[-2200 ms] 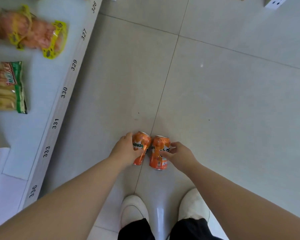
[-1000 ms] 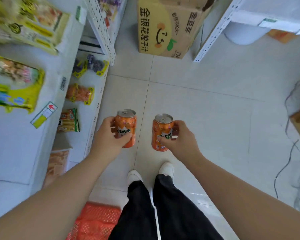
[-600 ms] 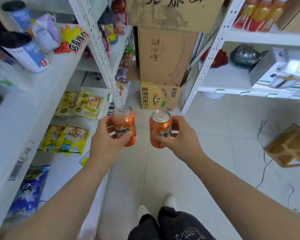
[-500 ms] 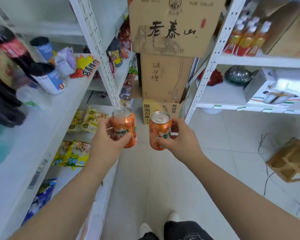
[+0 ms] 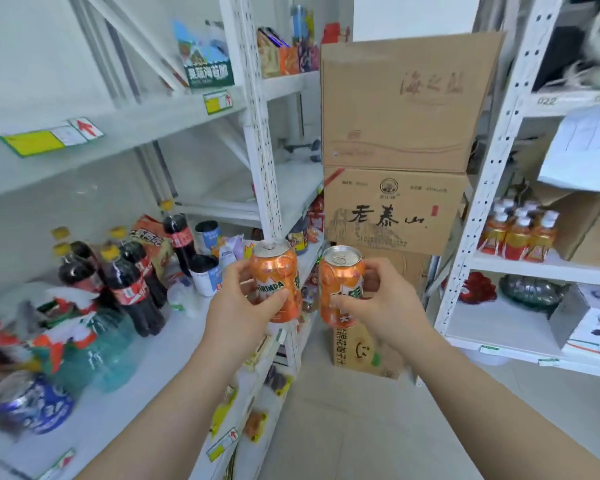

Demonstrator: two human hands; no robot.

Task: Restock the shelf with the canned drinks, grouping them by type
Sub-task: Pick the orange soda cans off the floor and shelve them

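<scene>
Left grip is closed round a shiny orange aluminium drink can marked MIRINDA, and right grip is wrapped round a second orange aluminium can of the same kind. Both cans are held upright, side by side and slightly apart, in the air over the aisle floor and not on any shelf. Neither has been placed, so the step in hand is judged to be the carrying of a matched pair to its spot. Just to the left, the white metal shelf board is seen to carry dark cola bottles with red labels and, at its near end, blurred blue-and-silver containers, which may be cans, though this cannot be told. No other orange cans are seen on that board, so a group of this type appears not to have been begun there. Bare board is seen beside the bottles, where the pair could be set together. How many cans are left to fetch cannot be judged. Stacked brown cardboard boxes are seen at the aisle's end, and small orange-red bottles on the white rack at the right.
</scene>
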